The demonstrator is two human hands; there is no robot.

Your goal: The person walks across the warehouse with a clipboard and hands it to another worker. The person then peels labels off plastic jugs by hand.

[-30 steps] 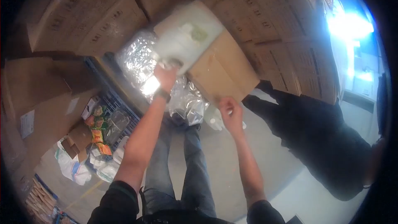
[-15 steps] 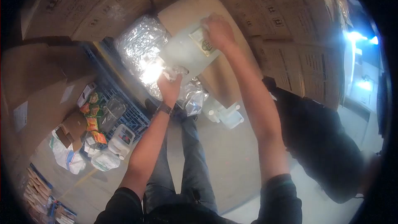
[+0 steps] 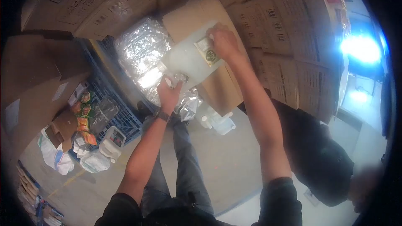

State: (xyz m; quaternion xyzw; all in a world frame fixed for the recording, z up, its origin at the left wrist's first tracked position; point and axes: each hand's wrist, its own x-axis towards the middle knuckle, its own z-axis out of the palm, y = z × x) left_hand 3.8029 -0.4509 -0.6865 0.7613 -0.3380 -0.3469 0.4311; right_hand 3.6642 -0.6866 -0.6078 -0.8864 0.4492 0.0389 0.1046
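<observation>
A whitish translucent jug (image 3: pixel 186 60) with a green and cream label lies over a brown carton (image 3: pixel 222 90) and beside shiny foil wrapping (image 3: pixel 142 50). My left hand (image 3: pixel 169 92) is closed around the jug's handle end, near some crinkled clear plastic. My right hand (image 3: pixel 224 42) is at the jug's far end beside the label, its fingers bent. What the right fingertips grip there is too small to make out.
Stacked cartons (image 3: pixel 289 29) rise behind and at the right. A person in dark clothes (image 3: pixel 314 150) bends at the right. Left are a blue pallet (image 3: pixel 127 119), snack packets (image 3: pixel 86 111) and a white jug (image 3: pixel 112 142). More jugs (image 3: pixel 224 123) stand below the carton.
My right hand has moved up from near the carton's lower edge to the jug's far end. The jug has come lower and steadier, with my left hand still at its handle.
</observation>
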